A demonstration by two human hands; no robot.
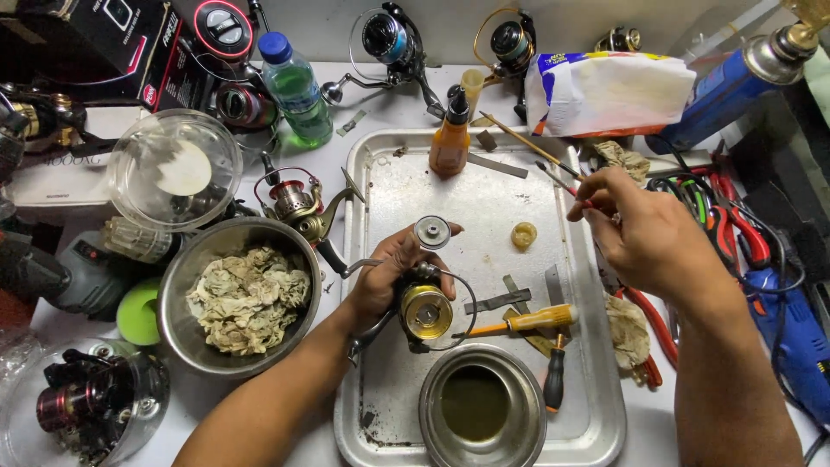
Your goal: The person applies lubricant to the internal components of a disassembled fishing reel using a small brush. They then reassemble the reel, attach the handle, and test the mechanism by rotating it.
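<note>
The counter [363, 108] is crowded; at its middle lies a steel tray [484, 190], flat, with a raised rim. To its left stands a steel bowl [177, 285] of crumpled rags [246, 298], and at the tray's near edge a smaller bowl [482, 406] of dark liquid.

Over the tray's middle the left hand [376, 285] holds a reel [424, 310] with a gold spool, the grip wrapped round the body while the fingertips pinch a small round metal cap [431, 232] above it. The reel looks dense and rigid, metal throughout, likely slick with grease; its thin wire bail curves out to the right and would bend if squeezed, so the solid body or stem is the safer place to hold. The cap is small, smooth and easy to drop.

The right hand [644, 233], near the tray's right edge, has its grip pressed together on a thin red-tipped tool [581, 201], perhaps a brush; the view is too small to be sure. Light and stiff, it suits a pencil hold.

A yellow-handled screwdriver [527, 322] lies on the tray just right of the reel.
</note>
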